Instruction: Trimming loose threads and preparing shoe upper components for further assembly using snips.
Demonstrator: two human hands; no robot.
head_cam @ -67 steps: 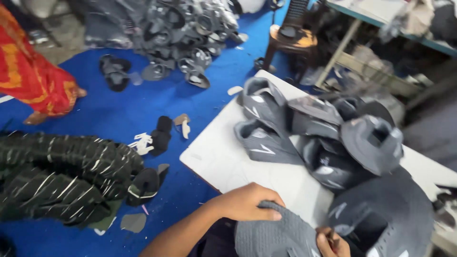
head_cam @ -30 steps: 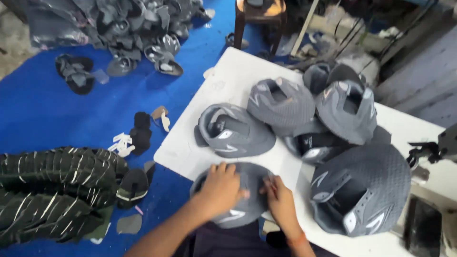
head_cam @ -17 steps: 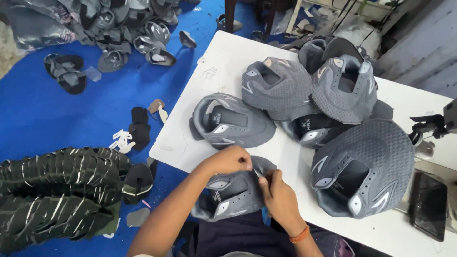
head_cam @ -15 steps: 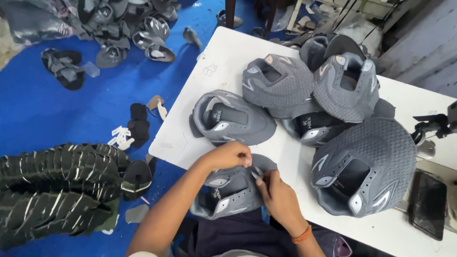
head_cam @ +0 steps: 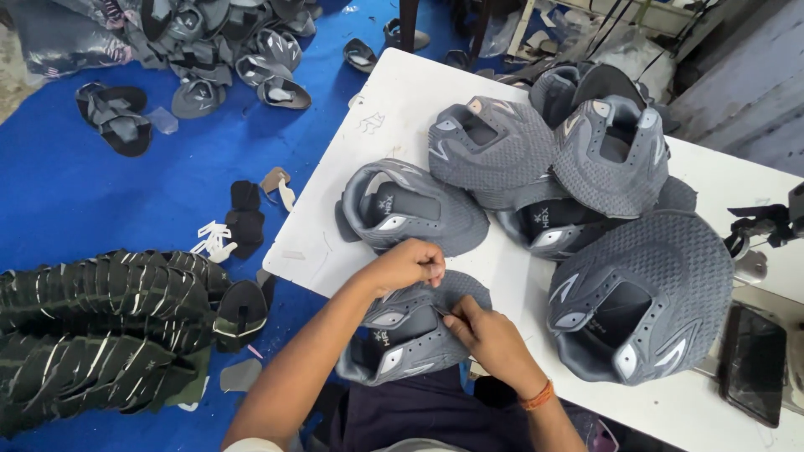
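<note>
A grey knitted shoe upper (head_cam: 402, 339) lies at the near edge of the white table (head_cam: 394, 100), its opening facing up. My left hand (head_cam: 408, 264) is closed in a pinch at the top edge of this upper. My right hand (head_cam: 486, 331) pinches the same upper's rim at its right side. Both hands grip the fabric close together. Right behind my left hand lies another grey upper (head_cam: 410, 207).
Several more grey uppers (head_cam: 641, 293) are piled across the table's middle and right. A dark phone (head_cam: 752, 362) lies at the right edge. On the blue floor sheet (head_cam: 84, 209) lie rows of dark camouflage uppers (head_cam: 100, 322), loose pieces, and a far heap of grey uppers (head_cam: 226, 42).
The upper under my hands was pressed flat a second ago; it now lies with its opening showing, and both hands have drawn together to pinch its rim. The view shifted slightly left.
</note>
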